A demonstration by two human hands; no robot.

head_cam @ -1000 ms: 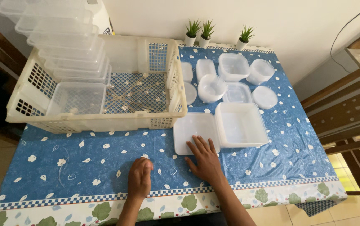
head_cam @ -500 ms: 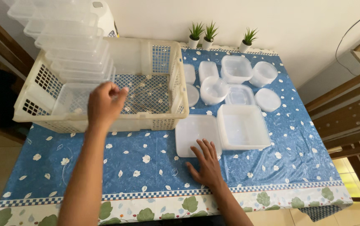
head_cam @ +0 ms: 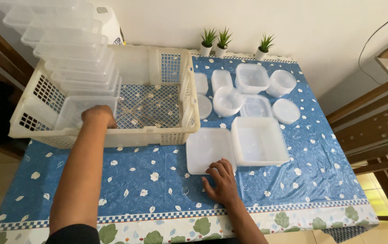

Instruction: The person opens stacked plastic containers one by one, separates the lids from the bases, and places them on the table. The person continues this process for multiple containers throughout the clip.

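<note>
Left hand (head_cam: 99, 116) reaches over rim of cream latticed plastic crate (head_cam: 176, 97), fingers curled on clear rectangular plastic tub (head_cam: 83, 112) lying inside beside leaning stack of clear tubs (head_cam: 67, 49); right hand (head_cam: 222, 179) spread flat on glossy blue leaf-print tablecloth (head_cam: 148, 180), fingertips touching frosted square plastic lid (head_cam: 207, 147).

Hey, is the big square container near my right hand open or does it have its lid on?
Open. The square container shows its bare inside, and a flat lid lies beside it.

Cream lattice-walled basket (head_cam: 176, 131), upper left; clear containers (head_cam: 74, 54) stacked inside. Blue tablecloth (head_cam: 148, 180) with white leaf print, checked edge, green-leaf border. Translucent white lid (head_cam: 207, 147), centre.
</note>
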